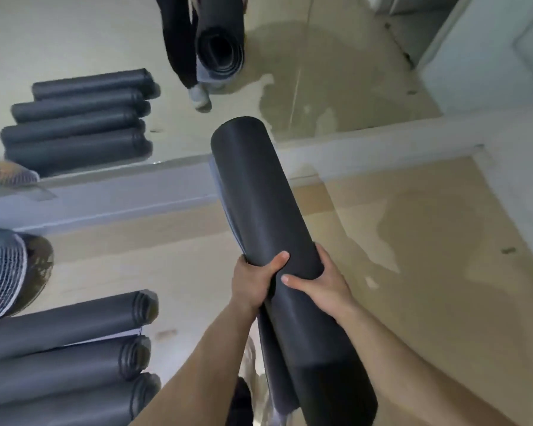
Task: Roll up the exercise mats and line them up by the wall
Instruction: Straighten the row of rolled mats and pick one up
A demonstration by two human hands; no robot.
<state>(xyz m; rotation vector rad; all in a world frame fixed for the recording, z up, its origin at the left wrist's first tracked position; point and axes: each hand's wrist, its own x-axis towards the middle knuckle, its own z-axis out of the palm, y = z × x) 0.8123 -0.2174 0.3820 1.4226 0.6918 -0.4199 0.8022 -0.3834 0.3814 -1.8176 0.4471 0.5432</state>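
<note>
Both hands grip the rolled mat, its near end cut off.

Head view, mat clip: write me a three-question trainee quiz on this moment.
1. True or false: both hands grip the rolled mat.
2. Where do the finished rolls lie? A) right of the person B) left, on the floor C) on a shelf
3. What surface above the baseboard shows the rolls a second time?

Key
1. True: the left hand and right hand both clasp it.
2. B
3. A mirror.
</note>
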